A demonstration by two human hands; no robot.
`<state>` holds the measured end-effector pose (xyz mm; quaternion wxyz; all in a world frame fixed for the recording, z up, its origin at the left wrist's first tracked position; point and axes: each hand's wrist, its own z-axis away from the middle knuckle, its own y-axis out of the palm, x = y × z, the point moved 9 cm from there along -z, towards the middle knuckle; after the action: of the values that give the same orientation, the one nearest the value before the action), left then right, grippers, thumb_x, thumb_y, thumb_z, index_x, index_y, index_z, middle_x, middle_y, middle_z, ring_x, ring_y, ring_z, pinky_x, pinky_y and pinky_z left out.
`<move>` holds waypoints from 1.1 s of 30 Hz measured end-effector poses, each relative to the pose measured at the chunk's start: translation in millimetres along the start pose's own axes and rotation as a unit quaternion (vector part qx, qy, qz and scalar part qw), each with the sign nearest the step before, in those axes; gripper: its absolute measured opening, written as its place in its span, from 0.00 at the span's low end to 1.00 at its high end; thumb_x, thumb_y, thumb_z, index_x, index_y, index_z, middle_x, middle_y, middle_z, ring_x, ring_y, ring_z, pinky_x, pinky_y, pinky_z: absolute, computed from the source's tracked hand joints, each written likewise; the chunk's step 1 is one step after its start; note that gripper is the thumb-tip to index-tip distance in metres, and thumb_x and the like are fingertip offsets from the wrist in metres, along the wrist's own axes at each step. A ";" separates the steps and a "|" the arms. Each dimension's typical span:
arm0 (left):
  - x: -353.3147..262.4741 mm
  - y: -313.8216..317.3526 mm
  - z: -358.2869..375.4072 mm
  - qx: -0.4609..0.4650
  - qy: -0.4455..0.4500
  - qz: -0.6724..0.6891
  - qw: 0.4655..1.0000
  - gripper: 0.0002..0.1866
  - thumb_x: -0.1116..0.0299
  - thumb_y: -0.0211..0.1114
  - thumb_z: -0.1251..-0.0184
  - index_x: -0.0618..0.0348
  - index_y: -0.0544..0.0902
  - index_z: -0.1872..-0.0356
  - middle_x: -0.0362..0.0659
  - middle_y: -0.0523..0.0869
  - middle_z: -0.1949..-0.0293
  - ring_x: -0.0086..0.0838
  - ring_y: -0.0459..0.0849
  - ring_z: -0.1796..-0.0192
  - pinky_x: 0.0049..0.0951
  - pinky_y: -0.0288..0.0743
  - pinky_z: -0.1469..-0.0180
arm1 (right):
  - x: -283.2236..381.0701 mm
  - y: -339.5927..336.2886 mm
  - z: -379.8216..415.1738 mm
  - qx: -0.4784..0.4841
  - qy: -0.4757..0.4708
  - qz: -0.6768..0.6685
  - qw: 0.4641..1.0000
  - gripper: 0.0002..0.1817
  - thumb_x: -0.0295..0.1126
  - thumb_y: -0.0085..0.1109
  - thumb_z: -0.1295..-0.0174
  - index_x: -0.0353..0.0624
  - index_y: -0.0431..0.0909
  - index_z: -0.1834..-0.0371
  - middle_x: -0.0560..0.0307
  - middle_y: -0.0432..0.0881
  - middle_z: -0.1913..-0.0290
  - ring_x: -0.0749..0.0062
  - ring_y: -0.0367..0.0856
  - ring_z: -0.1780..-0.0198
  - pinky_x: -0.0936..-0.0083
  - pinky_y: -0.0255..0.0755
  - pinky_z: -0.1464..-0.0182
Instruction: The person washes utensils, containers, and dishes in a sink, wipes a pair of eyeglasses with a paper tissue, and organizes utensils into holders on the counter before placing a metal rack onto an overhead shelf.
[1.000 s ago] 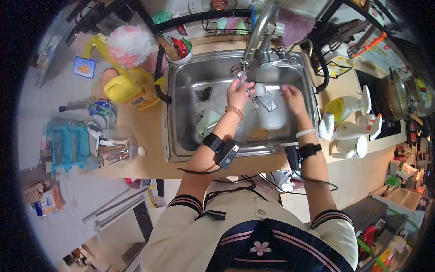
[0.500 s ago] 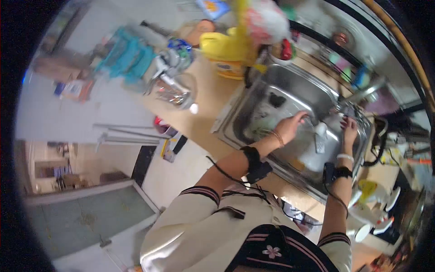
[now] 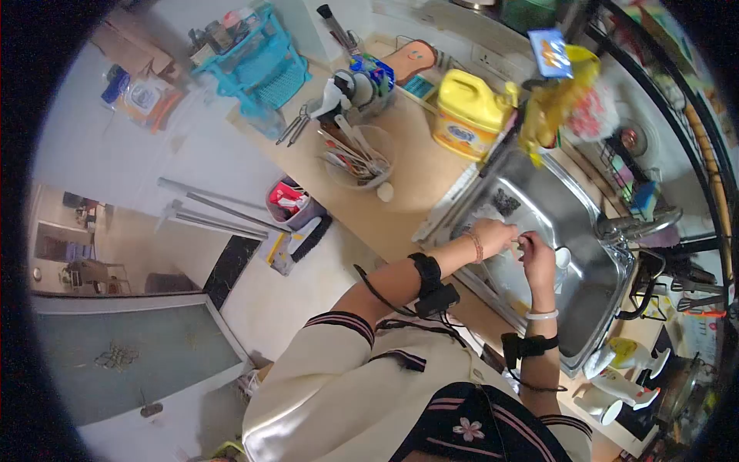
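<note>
My left hand [image 3: 490, 236] is closed over the left part of the steel sink [image 3: 585, 192], its fingertips meeting those of my right hand. Beside it, my right hand [image 3: 538, 259] has its fingers curled in a pinch. I cannot tell what small thing the fingers hold, if anything. Just right of my right hand, a white rounded object [image 3: 563, 257] lies in the basin. Behind my left hand are a dark drain piece [image 3: 505, 202] and some clear, wet-looking material. The faucet [image 3: 643, 223] reaches over the right side of the sink.
A yellow jug [image 3: 469, 115] stands on the counter left of the sink. Nearby, a clear bowl [image 3: 358, 158] holds utensils, with a blue rack [image 3: 265, 65] farther left. Spray bottles [image 3: 627, 385] lie to the right of the basin. Below the counter sits a small bin [image 3: 296, 204].
My right hand has moved from beside the faucet to meet my left hand. My left hand's extended fingers have closed. The camera view has shifted, so the counter appears farther right.
</note>
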<state>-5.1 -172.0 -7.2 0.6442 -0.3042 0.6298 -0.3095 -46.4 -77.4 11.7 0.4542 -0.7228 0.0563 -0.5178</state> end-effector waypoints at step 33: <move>330.6 -211.8 181.2 -0.414 -0.207 0.364 0.808 0.27 0.59 0.52 0.37 0.69 0.60 0.43 0.56 0.68 0.47 0.42 0.68 0.45 0.34 0.58 0.42 | 250.9 327.1 -139.5 0.165 -0.139 0.003 0.976 0.55 0.57 0.68 0.72 0.28 0.56 0.44 0.28 0.68 0.52 0.42 0.68 0.48 0.61 0.62 0.46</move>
<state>177.7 -562.2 -43.6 0.6376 -0.3474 0.6148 0.3079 84.0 -489.3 -40.0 0.5724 -0.7026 -0.0914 -0.4127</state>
